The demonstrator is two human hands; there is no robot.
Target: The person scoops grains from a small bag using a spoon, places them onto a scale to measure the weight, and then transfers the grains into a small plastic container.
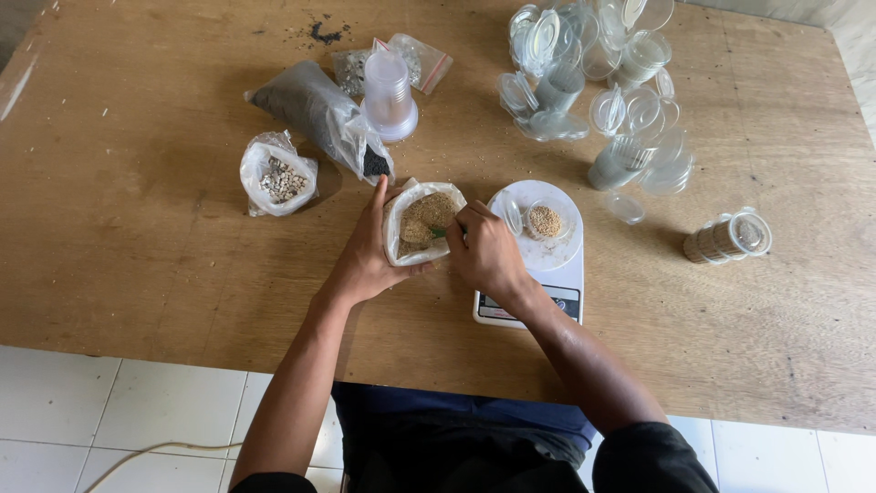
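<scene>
Left hand [365, 260] grips open bag of tan grain [420, 224]; right hand [484, 251] pinches green scoop [439, 232] inside. Risk: grains spilling onto kitchen scale [534, 274] (beside the small cup [545, 221]), skewing the reading.

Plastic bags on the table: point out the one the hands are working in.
The open bag of tan grain beside the scale, held by the left hand; the others lie untouched farther left.

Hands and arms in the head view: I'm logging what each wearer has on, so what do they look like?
Both hands, left hand and right hand, are bare: no gloves, rings or watch show. The forearms are uncovered too. Dark, short black sleeves begin near the elbows at the bottom edge of the picture. No markings show.
</scene>
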